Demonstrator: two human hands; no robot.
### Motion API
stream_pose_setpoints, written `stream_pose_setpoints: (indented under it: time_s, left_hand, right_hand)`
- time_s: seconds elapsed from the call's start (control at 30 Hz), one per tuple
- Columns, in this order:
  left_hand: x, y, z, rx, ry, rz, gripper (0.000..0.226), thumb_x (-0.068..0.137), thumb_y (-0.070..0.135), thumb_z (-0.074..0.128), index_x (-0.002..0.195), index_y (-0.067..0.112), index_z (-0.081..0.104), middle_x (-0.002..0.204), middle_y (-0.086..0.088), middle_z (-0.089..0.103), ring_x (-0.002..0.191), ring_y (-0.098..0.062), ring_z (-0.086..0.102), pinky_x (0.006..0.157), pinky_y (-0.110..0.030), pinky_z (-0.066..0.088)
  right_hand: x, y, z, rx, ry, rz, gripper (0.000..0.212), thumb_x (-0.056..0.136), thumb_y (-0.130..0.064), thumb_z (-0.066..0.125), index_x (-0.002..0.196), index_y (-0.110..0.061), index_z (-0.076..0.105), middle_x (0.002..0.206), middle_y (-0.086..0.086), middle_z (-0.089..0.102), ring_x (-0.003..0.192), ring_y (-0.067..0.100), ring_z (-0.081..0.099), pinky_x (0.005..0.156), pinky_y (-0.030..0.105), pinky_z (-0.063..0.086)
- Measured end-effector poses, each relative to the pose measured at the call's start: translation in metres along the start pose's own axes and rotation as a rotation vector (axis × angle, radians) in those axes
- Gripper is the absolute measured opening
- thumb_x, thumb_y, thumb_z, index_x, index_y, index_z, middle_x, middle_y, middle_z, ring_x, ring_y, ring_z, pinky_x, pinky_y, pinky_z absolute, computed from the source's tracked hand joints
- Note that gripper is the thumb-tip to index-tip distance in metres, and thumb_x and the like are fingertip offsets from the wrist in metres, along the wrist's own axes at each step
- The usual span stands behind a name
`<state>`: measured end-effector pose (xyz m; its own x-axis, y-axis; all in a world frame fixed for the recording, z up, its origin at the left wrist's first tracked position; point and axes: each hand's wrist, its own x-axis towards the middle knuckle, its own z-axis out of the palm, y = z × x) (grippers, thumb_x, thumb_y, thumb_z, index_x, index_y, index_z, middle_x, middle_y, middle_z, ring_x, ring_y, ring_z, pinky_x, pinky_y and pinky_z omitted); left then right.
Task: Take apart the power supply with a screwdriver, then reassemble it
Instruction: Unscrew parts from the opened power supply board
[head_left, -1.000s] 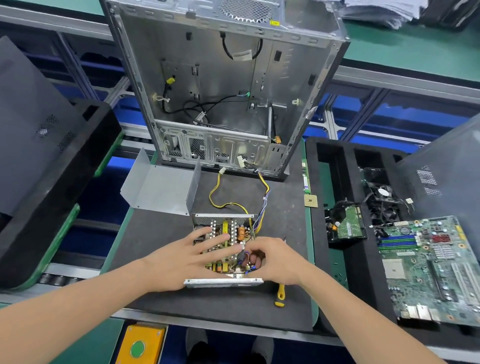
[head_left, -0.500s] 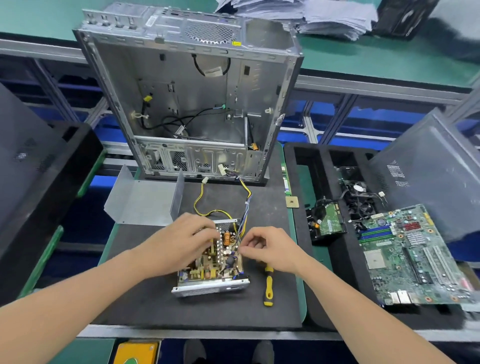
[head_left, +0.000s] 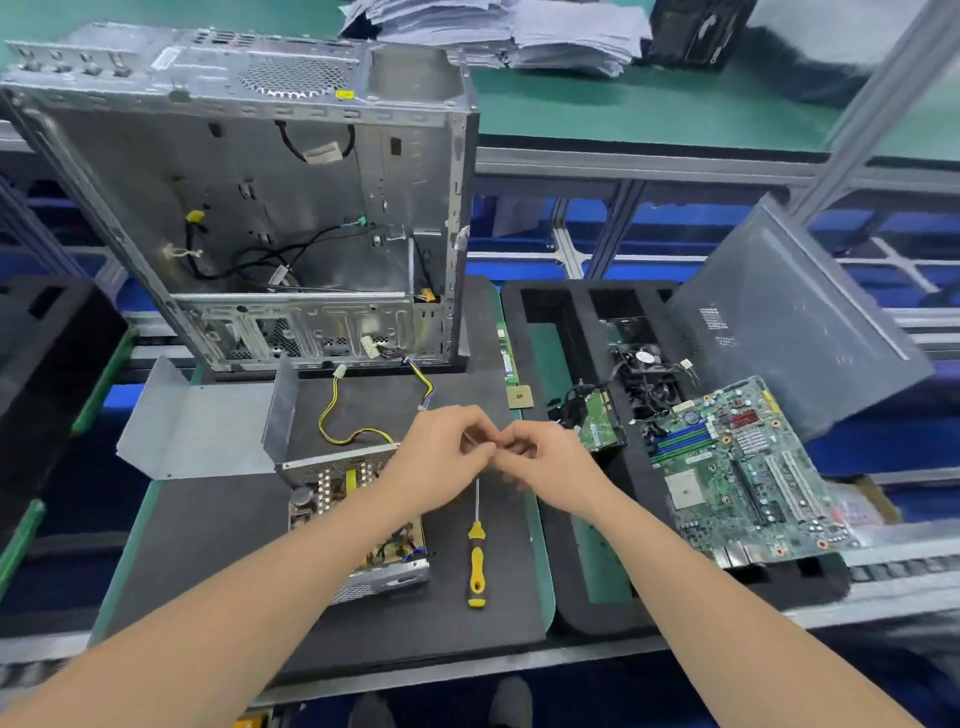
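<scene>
The opened power supply (head_left: 332, 499) lies on the black mat (head_left: 218, 545), its circuit board bare and partly hidden by my left forearm. Yellow and mixed wires (head_left: 332, 410) run from it toward the case. Its bent metal cover (head_left: 197, 421) lies to the left. My left hand (head_left: 441, 457) and right hand (head_left: 553, 462) hover just right of the supply with curled fingertips meeting; they pinch a small part too tiny to make out. The yellow-and-black screwdriver (head_left: 476, 564) lies on the mat below my hands, untouched.
An empty metal computer case (head_left: 260, 208) stands upright behind the mat. To the right, a black foam tray (head_left: 566, 364) holds a fan, a drive and a motherboard (head_left: 743, 467). A grey side panel (head_left: 789, 322) leans at the far right. Paper stacks lie on the back table.
Both hands lifted off the power supply's board and moved right, meeting fingertip to fingertip above the mat. The camera view shifted, and the screwdriver now shows in full.
</scene>
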<state>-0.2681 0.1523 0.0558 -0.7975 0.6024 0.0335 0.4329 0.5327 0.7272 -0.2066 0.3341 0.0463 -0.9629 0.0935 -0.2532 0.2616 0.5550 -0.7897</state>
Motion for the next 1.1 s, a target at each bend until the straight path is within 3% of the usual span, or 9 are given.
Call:
stream_pose_setpoints:
  time_s: [0.17,0.27,0.4,0.53,0.63,0.73,0.87,1.1]
  left_hand:
    - [0.021,0.016,0.044,-0.028,-0.103,-0.019,0.014,0.093,0.016,0.069,0.094,0.03,0.07,0.09,0.017,0.068,0.078,-0.004,0.065,0.075,-0.014,0.047]
    - [0.03,0.023,0.072,0.007,-0.189,-0.02,0.015,0.092,0.017,0.068,0.095,0.031,0.071,0.09,0.019,0.066,0.073,0.0,0.061,0.069,-0.01,0.043]
    - [0.038,0.024,0.1,0.076,-0.252,-0.03,0.018,0.092,0.013,0.066,0.097,0.03,0.071,0.089,0.017,0.061,0.07,0.006,0.053,0.067,-0.009,0.038]
    - [0.041,0.021,0.113,0.116,-0.265,-0.085,0.02,0.092,0.011,0.064,0.095,0.03,0.07,0.093,0.014,0.059,0.082,-0.006,0.054,0.081,-0.026,0.05]
    - [0.042,0.019,0.114,0.129,-0.254,-0.09,0.024,0.093,0.012,0.064,0.09,0.035,0.065,0.093,0.014,0.055,0.085,-0.008,0.054,0.083,-0.028,0.05]
    - [0.041,0.014,0.113,0.096,-0.224,-0.085,0.026,0.093,0.011,0.065,0.089,0.037,0.065,0.094,0.013,0.056,0.081,-0.002,0.052,0.079,-0.024,0.045]
    - [0.038,0.006,0.104,0.065,-0.213,-0.081,0.021,0.091,0.012,0.066,0.094,0.032,0.07,0.099,0.01,0.061,0.074,0.002,0.051,0.077,-0.023,0.044]
    - [0.031,0.001,0.077,0.025,-0.168,-0.051,0.027,0.091,0.014,0.066,0.091,0.041,0.068,0.092,0.021,0.057,0.072,0.004,0.055,0.069,-0.02,0.043]
  right_hand:
    - [-0.008,0.05,-0.048,-0.074,0.134,0.17,0.009,0.096,-0.024,0.07,0.089,-0.024,0.075,0.073,0.001,0.077,0.062,0.012,0.072,0.067,0.031,0.062]
    - [-0.014,0.081,-0.061,-0.131,0.096,0.288,0.011,0.1,-0.02,0.067,0.092,-0.019,0.075,0.069,0.003,0.076,0.056,0.013,0.071,0.067,0.03,0.063]
    - [-0.016,0.11,-0.054,-0.278,0.034,0.372,0.018,0.103,-0.012,0.058,0.097,-0.007,0.075,0.082,0.012,0.078,0.071,0.024,0.078,0.077,0.034,0.064]
    - [-0.013,0.128,-0.03,-0.531,-0.088,0.425,0.021,0.102,-0.007,0.053,0.116,-0.003,0.069,0.118,0.019,0.065,0.101,0.036,0.07,0.091,0.041,0.059]
    - [-0.007,0.131,-0.013,-0.665,-0.155,0.46,0.027,0.098,0.002,0.054,0.124,-0.003,0.058,0.128,0.019,0.055,0.117,0.04,0.062,0.084,0.04,0.05]
    - [0.0,0.133,-0.004,-0.741,-0.176,0.467,0.032,0.095,0.005,0.06,0.126,-0.003,0.057,0.129,0.018,0.057,0.119,0.038,0.062,0.079,0.038,0.045]
    - [0.006,0.14,0.005,-0.815,-0.165,0.467,0.036,0.091,0.009,0.062,0.125,-0.001,0.059,0.126,0.018,0.061,0.116,0.037,0.065,0.08,0.038,0.049]
    - [0.008,0.145,0.011,-0.887,-0.147,0.437,0.03,0.088,0.014,0.061,0.113,-0.003,0.066,0.114,0.014,0.069,0.107,0.035,0.071,0.07,0.034,0.047]
